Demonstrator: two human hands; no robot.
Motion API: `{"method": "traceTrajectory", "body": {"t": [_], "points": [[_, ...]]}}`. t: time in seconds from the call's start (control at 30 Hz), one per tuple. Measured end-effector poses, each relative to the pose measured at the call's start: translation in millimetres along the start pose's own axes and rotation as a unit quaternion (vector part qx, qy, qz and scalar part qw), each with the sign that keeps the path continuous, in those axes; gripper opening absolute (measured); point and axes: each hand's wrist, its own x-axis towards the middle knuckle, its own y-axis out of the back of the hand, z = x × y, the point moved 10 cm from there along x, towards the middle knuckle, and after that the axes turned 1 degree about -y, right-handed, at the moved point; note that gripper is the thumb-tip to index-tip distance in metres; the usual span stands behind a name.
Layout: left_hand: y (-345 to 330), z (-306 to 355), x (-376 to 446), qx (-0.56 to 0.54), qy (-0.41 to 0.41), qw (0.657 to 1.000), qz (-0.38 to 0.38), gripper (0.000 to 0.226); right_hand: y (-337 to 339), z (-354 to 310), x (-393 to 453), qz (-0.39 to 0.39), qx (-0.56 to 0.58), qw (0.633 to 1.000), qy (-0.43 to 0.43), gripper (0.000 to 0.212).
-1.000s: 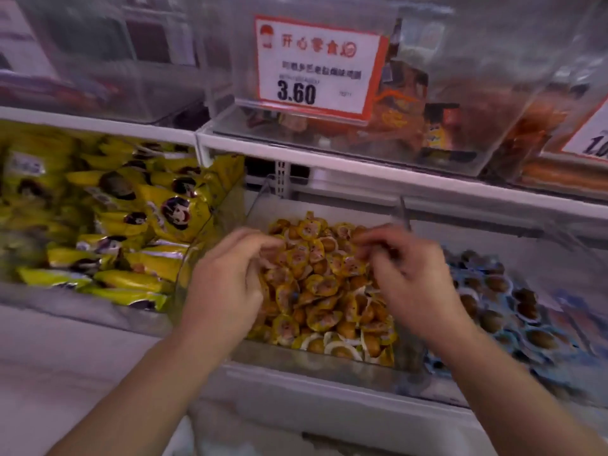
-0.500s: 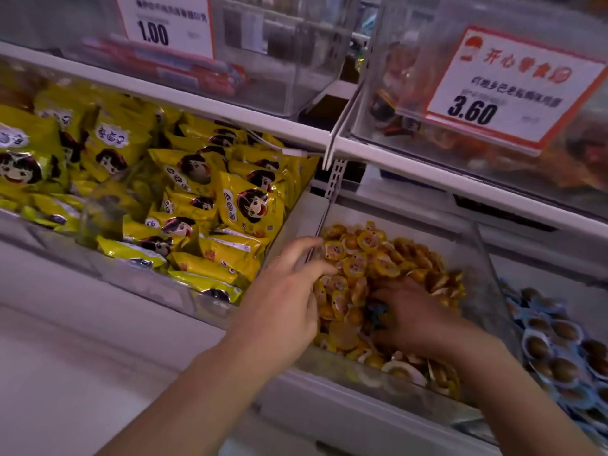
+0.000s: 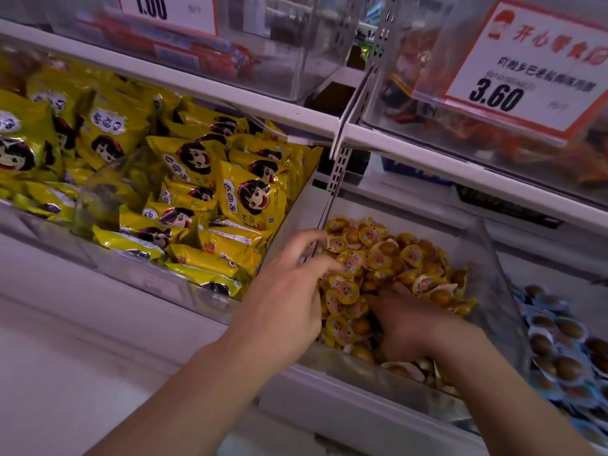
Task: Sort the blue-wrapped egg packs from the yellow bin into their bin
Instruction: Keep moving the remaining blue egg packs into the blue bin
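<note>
Hands: both in the clear plastic bin of yellow-wrapped egg packs (image 3: 490,258), same as half a second back, though the view sits closer now.
Left hand (image 3: 286,301): at the bin's left edge, fingers loosely spread over the yellow packs, gripping nothing; it hasn't really moved.
Right hand (image 3: 408,324): dug deeper into the pile near the front edge, fingers buried, so can't tell what they're doing.
Blue-wrapped egg packs (image 3: 559,334): sitting in their own bin, right of the yellow one. The blue bit seen by the right hand earlier isn't showing now.
Yellow cartoon-face snack bags (image 3: 246,195): left bin, unchanged.
</note>
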Motion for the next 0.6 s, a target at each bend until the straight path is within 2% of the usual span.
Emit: {"method": "traceTrajectory", "body": {"t": [0.13, 0.3, 0.37, 0.43, 0.5, 0.6], "points": [[-1.4, 0.9, 0.2, 0.003, 0.003, 1.0, 0.007, 0.046, 3.3, -3.9, -0.5, 0.024, -0.006, 1.0, -0.019, 0.079], [-2.0, 1.6, 1.2, -0.001, 0.003, 1.0, 0.02, 0.048, 19.2, -12.4, 2.0, 0.126, 0.002, 0.992, 0.01, 0.054], [-2.9, 1.0, 2.2, 0.004, 0.008, 1.0, 0.025, 0.048, 23.8, -9.0, 3.6, 0.134, 0.044, 0.99, 0.012, 0.052], [-2.5, 2.9, 3.4, 0.012, 0.007, 0.999, 0.04, 0.045, 28.6, -5.2, 2.9, 0.122, 0.168, 0.978, 0.024, 0.045], [0.9, 14.0, 3.8, 0.022, -0.017, 0.997, 0.074, 0.039, 36.4, -11.3, -2.3, 0.116, 0.359, 0.922, 0.083, 0.026], [4.9, 37.2, 0.2, 0.003, -0.075, 0.99, 0.12, 0.033, 50.9, -12.6, -14.6, 0.127, 0.558, 0.811, 0.12, 0.024]]}}
